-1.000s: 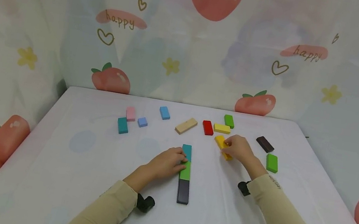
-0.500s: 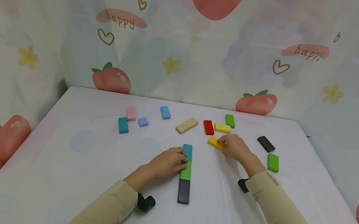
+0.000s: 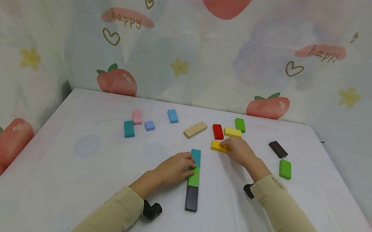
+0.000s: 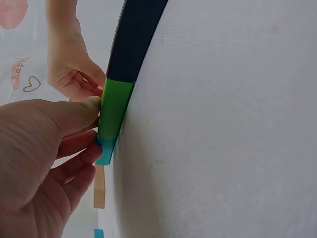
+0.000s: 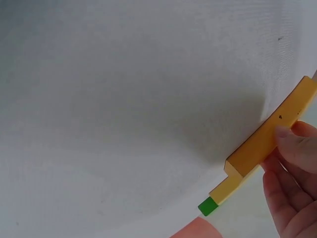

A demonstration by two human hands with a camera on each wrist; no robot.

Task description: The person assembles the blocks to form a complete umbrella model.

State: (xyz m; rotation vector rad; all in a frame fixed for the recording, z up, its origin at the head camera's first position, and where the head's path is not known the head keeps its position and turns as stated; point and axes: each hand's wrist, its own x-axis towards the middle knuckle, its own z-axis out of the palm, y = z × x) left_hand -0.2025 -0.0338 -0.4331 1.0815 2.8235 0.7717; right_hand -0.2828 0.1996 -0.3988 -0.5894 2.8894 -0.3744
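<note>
On the white table, a teal block [image 3: 196, 155], a green block [image 3: 194, 180] and a black block [image 3: 192, 199] lie end to end in a straight row. My left hand [image 3: 172, 168] rests at the row's left side, its thumb touching the green block and its fingers by the teal one; the left wrist view shows this contact along the edge. To the right and farther back, my right hand [image 3: 240, 153] pinches a yellow block [image 5: 272, 131] between thumb and fingers. Its left end points toward the row, with a shadow below in the right wrist view.
Behind the held block lie a red block [image 3: 218, 131], a lighter yellow block [image 3: 232, 132], a green block [image 3: 240, 125] and a wooden block [image 3: 195, 129]. Dark brown [image 3: 278, 149] and green blocks [image 3: 285, 169] sit at right. Teal [image 3: 129, 129], pink and blue ones are at left.
My right hand has moved left with the yellow block, which has turned from slanted to nearly crosswise. My left hand and the row have stayed put.
</note>
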